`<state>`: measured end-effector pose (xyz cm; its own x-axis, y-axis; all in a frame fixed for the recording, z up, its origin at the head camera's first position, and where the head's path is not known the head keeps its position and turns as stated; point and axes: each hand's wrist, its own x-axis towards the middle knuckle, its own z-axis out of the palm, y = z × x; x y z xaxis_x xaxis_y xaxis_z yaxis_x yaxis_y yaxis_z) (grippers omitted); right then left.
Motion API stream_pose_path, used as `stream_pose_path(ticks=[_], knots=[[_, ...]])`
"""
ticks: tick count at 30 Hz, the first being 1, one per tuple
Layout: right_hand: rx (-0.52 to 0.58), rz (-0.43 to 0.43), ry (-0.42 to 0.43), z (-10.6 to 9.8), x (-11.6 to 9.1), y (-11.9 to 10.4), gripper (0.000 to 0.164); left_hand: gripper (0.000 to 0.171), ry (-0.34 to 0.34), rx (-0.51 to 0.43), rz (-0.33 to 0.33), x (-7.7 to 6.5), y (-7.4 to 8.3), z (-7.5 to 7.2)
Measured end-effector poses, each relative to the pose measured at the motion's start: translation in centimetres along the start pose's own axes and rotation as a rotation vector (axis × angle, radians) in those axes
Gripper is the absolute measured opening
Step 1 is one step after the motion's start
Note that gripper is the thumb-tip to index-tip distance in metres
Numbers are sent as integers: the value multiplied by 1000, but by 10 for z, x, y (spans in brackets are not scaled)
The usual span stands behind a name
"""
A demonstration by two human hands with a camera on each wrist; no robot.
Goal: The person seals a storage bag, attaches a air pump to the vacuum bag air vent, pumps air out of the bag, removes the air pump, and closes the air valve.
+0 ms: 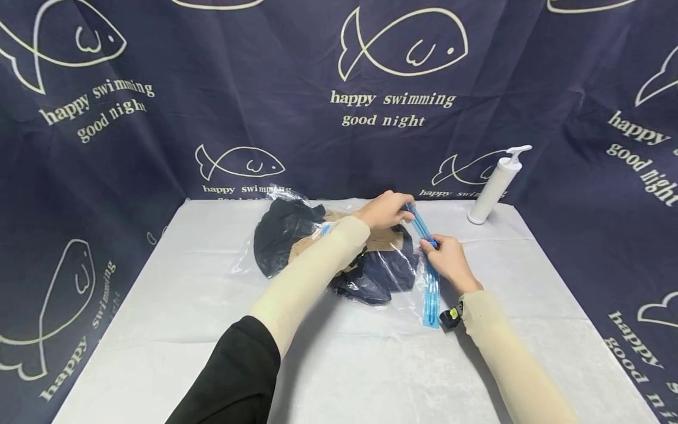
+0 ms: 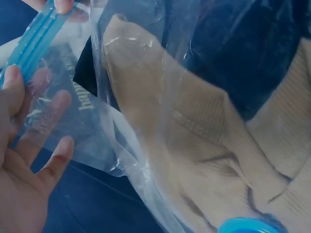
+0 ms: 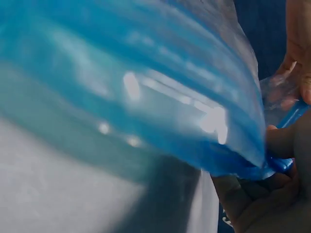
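Observation:
A clear plastic storage bag (image 1: 408, 306) lies on the table with folded clothes inside, dark garments (image 1: 286, 235) and a tan ribbed one (image 2: 194, 131). A blue zip seal (image 1: 431, 297) runs along its right edge. My left hand (image 1: 385, 211) pinches the far end of the seal between thumb and finger, its other fingers spread behind the clear film in the left wrist view. Nearer along the strip, my right hand (image 1: 450, 259) pinches a small blue slider (image 3: 281, 165) on the seal. A round blue valve (image 2: 250, 226) shows on the bag's face.
A white hand pump (image 1: 494, 191) stands upright at the table's back right. The white-covered table (image 1: 371, 377) is bounded by dark blue fish-print cloth (image 1: 296, 70) at the back and sides. A small black camera (image 1: 451, 317) sits at my right wrist.

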<state>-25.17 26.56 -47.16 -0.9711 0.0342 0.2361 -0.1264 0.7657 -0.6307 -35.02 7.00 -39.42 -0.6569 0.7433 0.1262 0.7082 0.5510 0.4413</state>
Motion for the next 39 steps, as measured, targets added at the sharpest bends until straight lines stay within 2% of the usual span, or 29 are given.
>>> stream_pose_path(ticks=[5,10,14,18,21,24,28,32,39], knots=[[-20,-36,-22,-1,7,-7,26,20,87,105,-5,-4,-2,-2],[-30,-52,-31,-2,19,-9,25,23,130,188,-14,-6,0,-3],[-41,-47,-55,-4,25,-13,26,22,162,201,-22,-6,1,-4],[-66,-97,-62,-1,28,-17,28,18,200,210,-42,-9,-3,-5],[-69,-114,-61,4,27,-18,29,13,196,225,-48,-12,-5,-5],[-53,-81,-60,8,24,-21,30,10,194,240,-64,-14,-4,-5],[-62,-34,-49,12,22,-29,33,9,224,262,-70,-17,-7,-7],[-69,-51,-55,16,22,-35,34,8,244,317,-105,-20,-12,-9],[-140,-78,24,13,13,-31,30,24,210,317,-80,-19,-7,-8]])
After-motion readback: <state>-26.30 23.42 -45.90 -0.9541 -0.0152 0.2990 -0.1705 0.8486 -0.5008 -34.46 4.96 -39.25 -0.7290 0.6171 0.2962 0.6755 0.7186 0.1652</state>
